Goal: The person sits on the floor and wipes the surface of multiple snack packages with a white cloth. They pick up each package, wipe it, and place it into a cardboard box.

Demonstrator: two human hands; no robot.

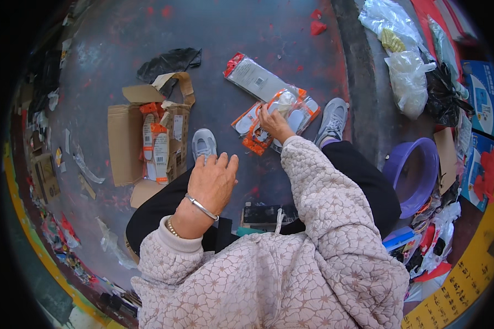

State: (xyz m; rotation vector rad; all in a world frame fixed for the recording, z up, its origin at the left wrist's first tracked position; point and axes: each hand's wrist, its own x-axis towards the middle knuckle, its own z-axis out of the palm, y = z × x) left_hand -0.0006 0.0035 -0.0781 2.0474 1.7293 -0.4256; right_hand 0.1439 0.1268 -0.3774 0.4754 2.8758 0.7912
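Landmark: the open cardboard box (127, 143) on the dark floor (121, 44), left of the person's knees.

Right hand (273, 123) is extended forward, well right of the box and past the right grey shoe (331, 119). Fingers pinch the near top edge of a clear packet with orange trim (291, 109), the uppermost of a small fanned pile on the floor. Grip looks closed on the packet, though the fingertips are partly hidden by plastic glare, so how firm it is I cannot say.

Pile's long axis runs diagonally, low-left to high-right, away from the box. One more grey-backed packet (252, 78) lies just beyond, same slant, apart from the hand.

Left hand (214, 181) rests on the left knee, fingers spread and relaxed, holding nothing. It sits just right of the box and behind the left grey shoe (203, 143). Silver bangle (201, 206) at the wrist.

Box holds several similar orange-topped packets (156, 145) standing on end, long axis roughly along the box.

Key relation: the held packet is to the right of the box, with the left shoe between them. Right hand is on it; left hand is nearer the box.

Far right of the box: purple basin (420, 172), clear bags (403, 66).
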